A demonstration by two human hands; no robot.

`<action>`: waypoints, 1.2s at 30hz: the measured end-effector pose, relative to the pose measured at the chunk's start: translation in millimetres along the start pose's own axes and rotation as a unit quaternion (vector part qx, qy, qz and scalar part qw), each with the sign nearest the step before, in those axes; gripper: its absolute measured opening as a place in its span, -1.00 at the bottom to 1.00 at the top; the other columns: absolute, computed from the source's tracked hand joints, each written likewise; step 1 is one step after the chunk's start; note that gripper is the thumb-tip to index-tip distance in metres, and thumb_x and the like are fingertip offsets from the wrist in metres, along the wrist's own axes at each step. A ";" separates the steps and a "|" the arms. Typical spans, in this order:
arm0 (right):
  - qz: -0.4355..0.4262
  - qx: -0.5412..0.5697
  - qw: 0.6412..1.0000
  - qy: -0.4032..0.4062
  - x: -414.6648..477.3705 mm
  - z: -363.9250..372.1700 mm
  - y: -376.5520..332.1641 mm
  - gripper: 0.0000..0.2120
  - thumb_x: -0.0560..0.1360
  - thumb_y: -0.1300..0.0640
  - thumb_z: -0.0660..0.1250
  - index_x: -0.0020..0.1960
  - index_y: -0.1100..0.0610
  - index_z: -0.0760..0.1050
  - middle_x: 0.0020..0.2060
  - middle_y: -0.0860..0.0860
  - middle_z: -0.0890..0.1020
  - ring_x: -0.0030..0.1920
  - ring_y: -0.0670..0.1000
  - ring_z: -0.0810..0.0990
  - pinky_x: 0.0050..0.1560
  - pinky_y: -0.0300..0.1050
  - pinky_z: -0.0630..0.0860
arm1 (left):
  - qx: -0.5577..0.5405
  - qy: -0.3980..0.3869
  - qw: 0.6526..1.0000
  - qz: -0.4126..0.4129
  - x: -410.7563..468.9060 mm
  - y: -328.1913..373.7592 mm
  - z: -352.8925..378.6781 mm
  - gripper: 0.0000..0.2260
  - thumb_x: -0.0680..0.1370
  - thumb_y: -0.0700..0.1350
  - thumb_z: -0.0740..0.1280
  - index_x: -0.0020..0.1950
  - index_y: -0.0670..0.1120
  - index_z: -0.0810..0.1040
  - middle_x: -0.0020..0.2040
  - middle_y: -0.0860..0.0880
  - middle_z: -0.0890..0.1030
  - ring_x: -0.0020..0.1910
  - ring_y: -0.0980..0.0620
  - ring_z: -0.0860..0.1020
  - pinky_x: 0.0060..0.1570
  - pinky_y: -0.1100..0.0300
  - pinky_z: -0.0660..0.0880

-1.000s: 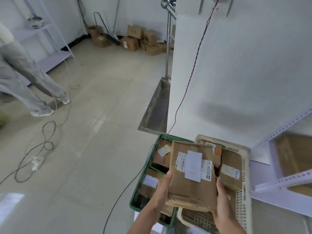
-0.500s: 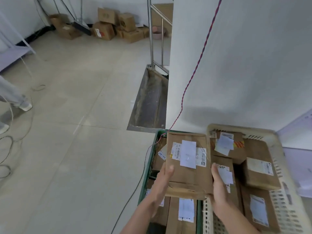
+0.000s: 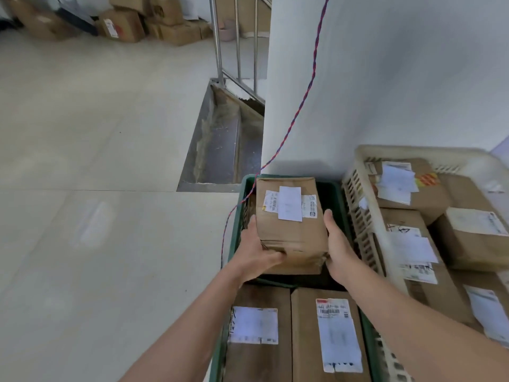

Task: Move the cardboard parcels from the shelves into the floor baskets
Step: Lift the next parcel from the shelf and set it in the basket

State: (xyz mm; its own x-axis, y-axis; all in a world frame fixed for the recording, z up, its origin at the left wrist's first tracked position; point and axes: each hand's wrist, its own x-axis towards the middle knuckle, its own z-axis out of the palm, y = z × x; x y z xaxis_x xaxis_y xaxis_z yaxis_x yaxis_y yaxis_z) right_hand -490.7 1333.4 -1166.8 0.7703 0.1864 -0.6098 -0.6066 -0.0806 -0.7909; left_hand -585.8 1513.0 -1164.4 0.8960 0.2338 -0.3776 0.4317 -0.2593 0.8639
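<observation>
A cardboard parcel [image 3: 289, 230] with white labels on top is held over the far end of the green floor basket [image 3: 333, 188]. My left hand [image 3: 256, 252] grips its near left corner, fingers curled under it. My right hand [image 3: 337, 244] holds its right side, thumb along the edge. Two more parcels [image 3: 325, 340] lie in the near part of the green basket. The cream basket [image 3: 363, 224] to the right holds several labelled parcels [image 3: 413, 188].
A white wall rises behind the baskets, with a red-blue twisted cable [image 3: 300, 111] running down into the green basket. A sunken metal stair opening [image 3: 220, 144] with a railing lies ahead. Cardboard boxes [image 3: 124, 23] sit on the floor far back.
Both hands have lowered the parcel forward into the far end of the green basket. The view has tipped down and closer, so the baskets fill more of the frame.
</observation>
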 end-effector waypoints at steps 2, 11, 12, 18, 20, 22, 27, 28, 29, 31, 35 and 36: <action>-0.009 -0.010 1.000 -0.010 20.1 7.5 6.6 -0.38 0.57 -0.51 0.09 0.37 -0.18 0.60 0.26 0.02 0.70 0.28 0.12 0.63 0.42 0.22 0.49 | 0.040 0.017 0.999 0.008 15.2 -11.8 -0.8 0.03 0.36 -0.04 0.58 0.69 -0.01 0.05 0.49 -0.08 0.43 0.48 -0.14 0.43 0.49 -0.16 0.46; -0.013 -0.027 0.999 -0.025 68.2 37.7 33.3 -0.28 0.58 -0.51 0.01 0.56 -0.15 0.42 0.49 0.06 0.54 0.51 0.18 0.45 0.59 0.28 0.26 | 0.334 0.118 0.935 0.006 50.6 -47.4 -11.1 -0.01 0.52 0.25 0.49 0.74 0.07 -0.06 0.60 0.00 0.29 0.52 -0.16 0.27 0.41 -0.16 0.33; -0.014 -0.021 0.999 -0.024 71.5 41.0 33.4 -0.29 0.59 -0.51 0.01 0.56 -0.14 0.42 0.48 0.06 0.54 0.50 0.18 0.45 0.59 0.28 0.26 | 0.335 0.129 0.933 0.012 54.0 -47.5 -12.4 -0.04 0.52 0.23 0.49 0.73 0.08 -0.03 0.59 0.00 0.29 0.51 -0.16 0.28 0.40 -0.15 0.33; -0.039 -0.015 0.999 -0.016 91.3 53.1 28.7 -0.28 0.59 -0.50 0.00 0.56 -0.12 0.43 0.48 0.08 0.55 0.47 0.19 0.49 0.57 0.28 0.31 | 0.324 0.159 0.932 0.024 66.1 -47.9 -16.1 -0.12 0.53 0.20 0.47 0.72 0.14 0.05 0.57 0.01 0.31 0.50 -0.16 0.30 0.38 -0.13 0.34; -0.039 -0.028 0.999 -0.006 97.2 51.2 29.4 -0.26 0.60 -0.51 -0.03 0.56 -0.11 0.43 0.48 0.08 0.54 0.48 0.18 0.48 0.57 0.27 0.30 | 0.320 0.159 0.934 0.026 68.1 -46.0 -14.2 -0.13 0.53 0.20 0.47 0.71 0.14 0.06 0.58 0.01 0.30 0.50 -0.16 0.30 0.38 -0.14 0.35; -0.041 -0.037 0.998 -0.001 101.2 49.8 32.2 -0.25 0.60 -0.50 -0.06 0.56 -0.10 0.43 0.46 0.08 0.56 0.46 0.17 0.49 0.56 0.21 0.31 | 0.318 0.157 0.935 0.025 69.8 -46.2 -12.6 -0.14 0.54 0.19 0.47 0.71 0.14 0.06 0.58 0.02 0.29 0.50 -0.15 0.31 0.38 -0.15 0.35; -0.040 -0.041 0.998 -0.001 101.0 52.4 33.6 -0.22 0.59 -0.51 -0.09 0.56 -0.09 0.44 0.44 0.10 0.58 0.44 0.17 0.50 0.56 0.23 0.32 | 0.322 0.150 0.935 0.019 71.1 -51.6 -14.5 -0.10 0.56 0.22 0.47 0.73 0.16 -0.01 0.61 0.03 0.26 0.52 -0.16 0.30 0.38 -0.21 0.39; -0.038 -0.041 0.998 -0.002 99.1 52.3 32.6 -0.22 0.59 -0.51 -0.10 0.57 -0.09 0.42 0.46 0.10 0.56 0.46 0.18 0.49 0.57 0.24 0.30 | 0.318 0.143 0.937 0.016 71.4 -51.5 -14.8 -0.08 0.56 0.23 0.47 0.74 0.17 -0.03 0.62 0.03 0.24 0.54 -0.16 0.28 0.39 -0.22 0.39; -0.039 -0.043 0.998 -0.004 96.6 52.2 30.8 -0.22 0.59 -0.51 -0.11 0.58 -0.10 0.41 0.49 0.10 0.53 0.49 0.18 0.46 0.58 0.23 0.27 | 0.314 0.134 0.940 0.010 71.4 -50.5 -15.6 -0.05 0.54 0.24 0.48 0.74 0.17 -0.06 0.64 0.02 0.21 0.55 -0.16 0.25 0.41 -0.22 0.39; -0.044 -0.052 0.998 -0.006 89.8 50.0 24.0 -0.24 0.60 -0.50 -0.12 0.60 -0.13 0.37 0.54 0.08 0.47 0.55 0.18 0.39 0.59 0.20 0.21 | 0.311 0.115 0.943 0.000 68.1 -45.6 -17.8 0.03 0.50 0.31 0.50 0.74 0.19 -0.11 0.69 0.01 0.09 0.60 -0.17 0.19 0.45 -0.23 0.36; -0.073 -0.052 0.996 0.010 61.6 40.7 -2.5 -0.33 0.66 -0.43 -0.09 0.65 -0.16 0.24 0.64 0.00 0.32 0.64 0.12 0.24 0.61 0.17 0.10 | 0.307 0.120 0.944 0.008 42.6 -23.0 -24.4 -0.03 0.49 0.39 0.46 0.74 0.18 0.00 0.70 0.00 0.10 0.60 -0.19 0.20 0.44 -0.23 0.36; -0.085 -0.050 0.995 0.008 50.9 37.1 -11.1 -0.34 0.66 -0.42 -0.07 0.66 -0.16 0.22 0.66 -0.04 0.28 0.66 0.08 0.20 0.63 0.17 0.06 | 0.286 0.132 0.949 0.015 32.7 -12.4 -25.4 -0.11 0.53 0.37 0.43 0.73 0.16 0.07 0.68 -0.01 0.17 0.58 -0.19 0.23 0.44 -0.22 0.36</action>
State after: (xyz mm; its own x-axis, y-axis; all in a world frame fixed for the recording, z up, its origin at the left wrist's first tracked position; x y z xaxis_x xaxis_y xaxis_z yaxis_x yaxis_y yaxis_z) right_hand -452.0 1380.1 -1187.2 0.8634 0.1892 -0.4676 -0.4462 -0.1459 -0.8830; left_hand -564.4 1547.6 -1179.0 0.8843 0.4248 -0.1940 0.4596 -0.7179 0.5228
